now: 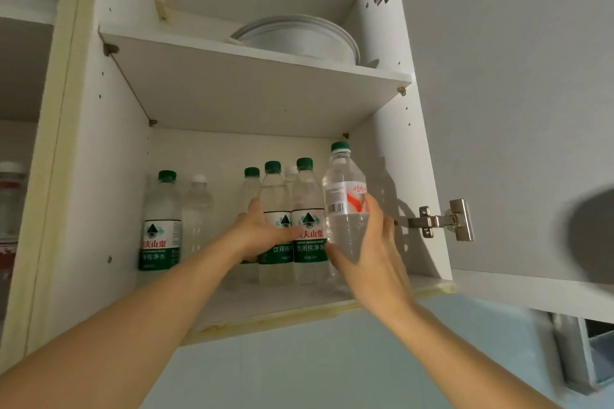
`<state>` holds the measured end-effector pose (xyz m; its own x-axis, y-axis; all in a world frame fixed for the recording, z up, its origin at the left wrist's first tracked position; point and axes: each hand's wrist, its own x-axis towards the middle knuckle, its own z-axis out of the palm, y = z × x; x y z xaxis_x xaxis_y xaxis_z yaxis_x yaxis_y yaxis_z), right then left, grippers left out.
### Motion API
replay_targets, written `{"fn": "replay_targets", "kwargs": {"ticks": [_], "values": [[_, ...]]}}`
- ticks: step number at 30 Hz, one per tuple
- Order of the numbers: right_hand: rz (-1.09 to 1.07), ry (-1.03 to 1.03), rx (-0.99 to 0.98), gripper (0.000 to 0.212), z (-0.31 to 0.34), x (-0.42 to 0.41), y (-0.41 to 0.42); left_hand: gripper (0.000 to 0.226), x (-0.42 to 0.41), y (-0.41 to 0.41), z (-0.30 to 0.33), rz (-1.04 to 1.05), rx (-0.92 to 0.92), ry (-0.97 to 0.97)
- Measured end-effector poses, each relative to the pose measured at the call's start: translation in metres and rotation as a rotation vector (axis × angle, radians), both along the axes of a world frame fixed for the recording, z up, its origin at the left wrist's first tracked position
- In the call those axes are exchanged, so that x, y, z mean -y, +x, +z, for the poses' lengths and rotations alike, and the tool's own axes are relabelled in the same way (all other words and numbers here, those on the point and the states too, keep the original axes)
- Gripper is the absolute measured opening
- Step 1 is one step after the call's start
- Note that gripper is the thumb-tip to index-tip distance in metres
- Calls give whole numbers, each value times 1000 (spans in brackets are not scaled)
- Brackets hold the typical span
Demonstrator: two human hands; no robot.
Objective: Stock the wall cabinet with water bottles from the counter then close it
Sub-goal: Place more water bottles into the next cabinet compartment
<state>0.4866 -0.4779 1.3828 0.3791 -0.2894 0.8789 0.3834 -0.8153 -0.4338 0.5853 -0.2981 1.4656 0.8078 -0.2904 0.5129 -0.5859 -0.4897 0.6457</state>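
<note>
Inside the cabinet [382,156], your right hand [372,252] grips the red-label bottle [344,206], your left hand [262,231] seemingly cups a green-label bottle [275,209] beside it.

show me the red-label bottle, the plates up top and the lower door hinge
red-label bottle [345,199], head view, on its label
plates [299,40], head view, on the stack's underside
lower door hinge [442,220], head view, on its metal arm

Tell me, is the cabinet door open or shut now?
Open. The grey cabinet door is swung out to the right on its metal hinges, and the lower shelf with its clear plastic water bottles is in view.
</note>
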Motion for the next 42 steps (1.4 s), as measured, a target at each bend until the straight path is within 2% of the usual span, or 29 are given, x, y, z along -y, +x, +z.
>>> {"fn": "replay_targets", "kwargs": {"ticks": [4, 8, 14, 19, 27, 36, 38, 42], "values": [[-63, 41, 38, 96, -3, 0, 5, 107, 1, 1, 0, -76, -98, -20], [-190, 51, 59, 96, -4, 0, 5, 109, 9, 4, -3, -101, -52, -11], [-370, 113, 110, 90, -4, -3, 7, 100, 22, 6, -6, -145, -49, 10], [-415, 175, 91, 90, -3, 2, 7, 102, 43, 5, -7, -102, 74, 62], [-508, 240, 283, 99, -6, -6, 10, 117, 70, 2, -10, -110, 62, 57], [-467, 276, 230, 100, -6, -3, 6, 115, 77, 0, -16, -182, 40, 10], [-451, 268, 222, 99, -6, -3, 5, 102, 69, -3, -15, -212, 58, 52], [-429, 249, 242, 90, -6, -4, 4, 62, 44, -11, -8, -171, 160, 201]]}}
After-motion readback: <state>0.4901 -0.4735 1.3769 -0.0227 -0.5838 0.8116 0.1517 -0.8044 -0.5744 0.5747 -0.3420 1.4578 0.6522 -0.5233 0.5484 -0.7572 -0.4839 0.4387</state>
